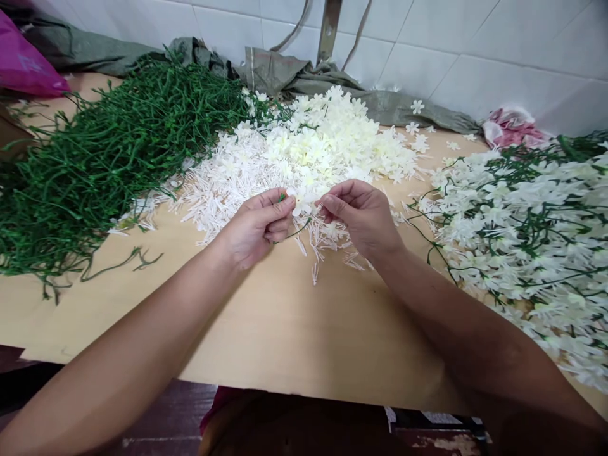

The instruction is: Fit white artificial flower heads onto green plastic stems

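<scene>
My left hand is closed in a pinch around a green plastic stem, with a white artificial flower at its thumb and fingertip. Just right of that flower, my right hand is also pinched, thumb against forefinger. Whatever sits between its fingertips is too small to make out. Behind both hands spreads a heap of loose white and pale yellow blossoms. Thin white stamen pieces lie scattered in front of and under it.
A large pile of green stems covers the left side. At the right lies a mass of flowers on stems. Grey-green cloth runs along the tiled wall. A pink-and-white rag and a magenta bag rest at the back of the table.
</scene>
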The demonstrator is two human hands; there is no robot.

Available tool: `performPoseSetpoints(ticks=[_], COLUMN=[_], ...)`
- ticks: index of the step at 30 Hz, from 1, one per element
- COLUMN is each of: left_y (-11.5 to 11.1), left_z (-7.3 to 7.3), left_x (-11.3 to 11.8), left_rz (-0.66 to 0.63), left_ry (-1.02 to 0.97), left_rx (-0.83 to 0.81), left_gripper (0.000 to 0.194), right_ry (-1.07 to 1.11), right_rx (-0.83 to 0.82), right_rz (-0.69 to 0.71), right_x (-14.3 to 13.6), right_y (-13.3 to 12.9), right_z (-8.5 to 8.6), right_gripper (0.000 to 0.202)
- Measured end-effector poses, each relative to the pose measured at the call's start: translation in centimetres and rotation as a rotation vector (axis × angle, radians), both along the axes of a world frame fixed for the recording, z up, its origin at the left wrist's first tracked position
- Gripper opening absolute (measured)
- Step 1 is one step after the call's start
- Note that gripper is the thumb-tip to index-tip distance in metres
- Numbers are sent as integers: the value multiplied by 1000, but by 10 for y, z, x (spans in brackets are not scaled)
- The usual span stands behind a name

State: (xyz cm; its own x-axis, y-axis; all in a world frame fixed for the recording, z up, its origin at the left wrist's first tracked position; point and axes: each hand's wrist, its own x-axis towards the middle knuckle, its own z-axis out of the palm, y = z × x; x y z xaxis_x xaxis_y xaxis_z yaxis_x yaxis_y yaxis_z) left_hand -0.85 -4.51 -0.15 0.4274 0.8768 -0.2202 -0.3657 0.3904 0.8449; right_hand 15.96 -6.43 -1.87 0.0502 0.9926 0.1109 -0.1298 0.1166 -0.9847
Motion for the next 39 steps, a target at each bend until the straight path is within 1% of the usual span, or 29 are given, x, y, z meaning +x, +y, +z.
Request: performPoseSetpoints(ticks=[2, 4, 6, 9, 15, 25, 29, 32, 35, 37, 39], left_y=[0, 0, 0, 0, 1, -1, -1, 0, 1, 0, 0], left_z=[0, -2, -4, -6, -6, -5, -4, -5, -7, -7, -7], left_x=[0, 0, 0, 1, 2, 3, 5, 6, 5, 4, 3], left_rz=[-43, -94, -130, -141, -110, -118, -72, 30, 128, 139, 118], left_ry=[-39, -56, -54, -18, 52, 85, 113, 166, 258, 302, 337], left_rx=[-19, -22, -19, -20, -11, 1, 13, 76, 202, 281, 335], left_gripper=[26, 25, 26, 28, 29, 26, 26, 28, 25, 21, 17], right_ry=[148, 248, 323, 383, 372, 286, 255, 225, 189, 176, 148], right_rx=[-133, -221, -252, -264, -278, -219, -204, -171, -140, -127, -108], right_rz=[18, 41, 65, 95, 155, 104, 77, 42, 4, -18, -41], right_x=[-3, -7, -10, -12, -10, -14, -16, -16, -15, -16, -16], right_y=[1, 0, -1, -2, -1, -5, -5, -5, -4, -3, -3], right_z=[-4, -7, -9, -8, -5, -6, -7, -7, -7, -6, -6], right_gripper=[29, 31, 30, 29, 28, 33, 34, 34, 36, 37, 38])
